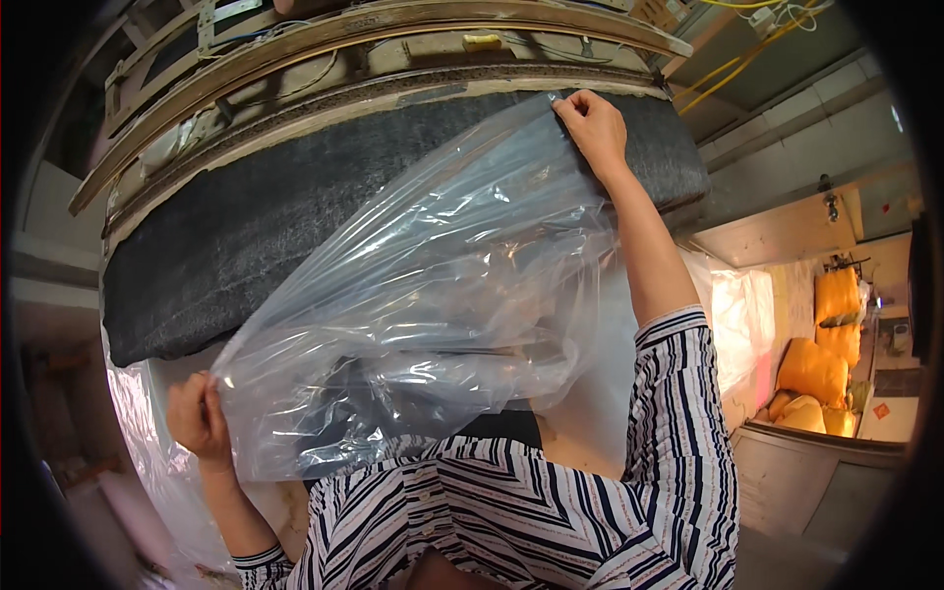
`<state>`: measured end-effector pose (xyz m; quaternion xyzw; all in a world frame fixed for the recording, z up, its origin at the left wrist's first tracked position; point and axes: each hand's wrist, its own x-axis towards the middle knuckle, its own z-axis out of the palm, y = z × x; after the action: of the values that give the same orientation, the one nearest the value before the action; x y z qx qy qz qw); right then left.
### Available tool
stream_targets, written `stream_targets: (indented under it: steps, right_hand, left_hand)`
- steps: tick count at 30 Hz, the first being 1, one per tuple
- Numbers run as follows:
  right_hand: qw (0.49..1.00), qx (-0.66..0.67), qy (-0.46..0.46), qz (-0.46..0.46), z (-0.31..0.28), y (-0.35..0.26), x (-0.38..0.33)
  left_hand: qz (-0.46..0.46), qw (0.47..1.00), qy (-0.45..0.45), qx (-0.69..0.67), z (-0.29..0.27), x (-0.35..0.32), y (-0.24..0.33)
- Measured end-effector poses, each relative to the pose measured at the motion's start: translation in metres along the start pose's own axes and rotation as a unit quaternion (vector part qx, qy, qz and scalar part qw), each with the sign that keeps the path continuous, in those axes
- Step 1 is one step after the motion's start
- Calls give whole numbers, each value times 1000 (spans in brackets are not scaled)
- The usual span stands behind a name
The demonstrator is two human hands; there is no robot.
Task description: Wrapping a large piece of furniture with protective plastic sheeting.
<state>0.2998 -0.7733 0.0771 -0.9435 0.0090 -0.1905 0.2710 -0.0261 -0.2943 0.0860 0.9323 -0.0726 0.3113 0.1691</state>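
Observation:
A large clear plastic sheet [442,265] is stretched slantwise between my two hands. My left hand [200,418], low at the left, pinches one corner of it. At the far right, my right hand [595,128] grips another corner with closed fingers, over the dark layer. The sheet's upper edge runs taut between the hands, while the rest hangs in shiny folds toward my body. Beneath and beyond it lies a dark grey, fuzzy fabric layer [256,241] across the work table. Part of that layer is seen only through the plastic.
A long wooden beam [393,25] runs along the table's far side. Yellow cables [723,79] hang at the upper right. Orange sacks [816,369] are piled in a lit area at the right. More clear plastic [147,442] drapes over the table's left end.

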Motion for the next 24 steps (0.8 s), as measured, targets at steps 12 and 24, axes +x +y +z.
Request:
stream_targets:
  steps: [12,24]
  right_hand:
    - [948,179,-255,-66,13,17,47]
    - [967,121,225,18,72,-24,36]
  left_hand:
    - [-327,932,-87,-130,41,-64,-35]
    - [-253,953,159,-45,99,123,-154]
